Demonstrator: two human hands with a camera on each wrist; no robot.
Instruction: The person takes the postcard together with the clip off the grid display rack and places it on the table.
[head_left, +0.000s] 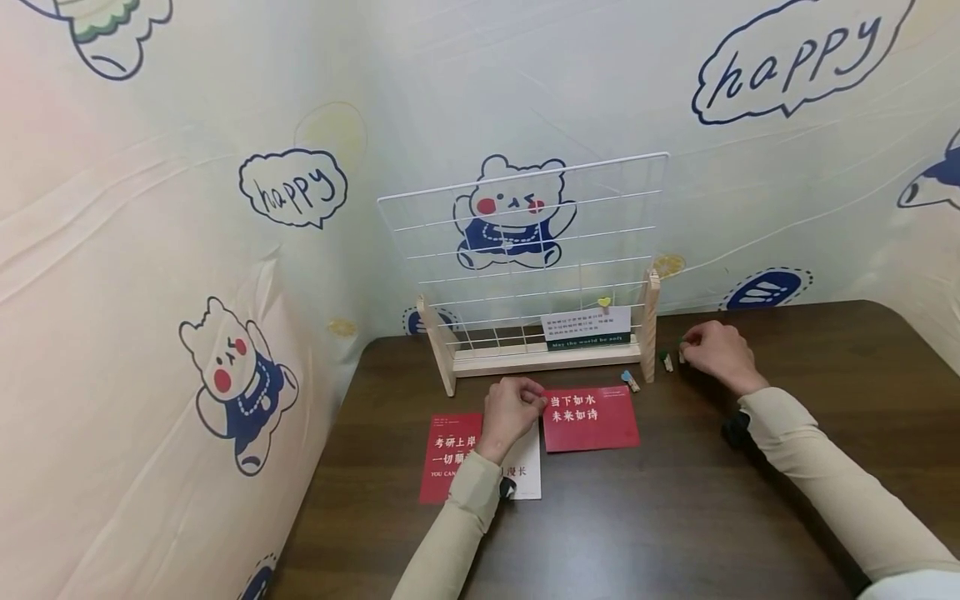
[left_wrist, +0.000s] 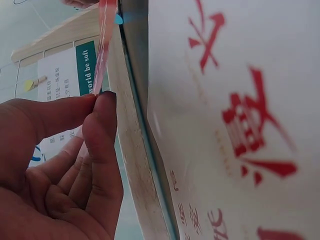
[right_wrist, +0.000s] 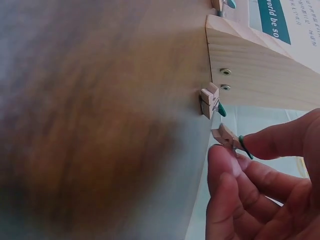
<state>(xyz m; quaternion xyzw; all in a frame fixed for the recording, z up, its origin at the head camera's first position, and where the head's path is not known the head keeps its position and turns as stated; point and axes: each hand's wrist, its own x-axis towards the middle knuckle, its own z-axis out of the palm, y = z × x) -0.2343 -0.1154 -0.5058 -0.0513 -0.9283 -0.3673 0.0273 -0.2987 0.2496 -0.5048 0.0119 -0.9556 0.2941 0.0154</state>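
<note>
My left hand (head_left: 513, 414) pinches the upper left corner of a red card (head_left: 592, 425) with white writing, which in the left wrist view shows nearly edge-on above the fingertips. Under that hand lie another red card (head_left: 444, 458) and a white card (left_wrist: 225, 125) with red characters. Off to the right, my right hand (head_left: 718, 354) holds a small wooden clothespin (right_wrist: 227, 136) with a green piece on it between thumb and fingers. Close by, a second green-topped clothespin (right_wrist: 210, 101) lies on the table by the rack's wooden foot (right_wrist: 255, 70).
A white wire grid rack (head_left: 517, 250) on wooden feet stands at the back. A white and green card (head_left: 588, 327) hangs on it from a yellow clothespin (head_left: 603, 303). A blue-topped clothespin (head_left: 631, 381) lies before the rack on the dark wooden table (head_left: 675, 508).
</note>
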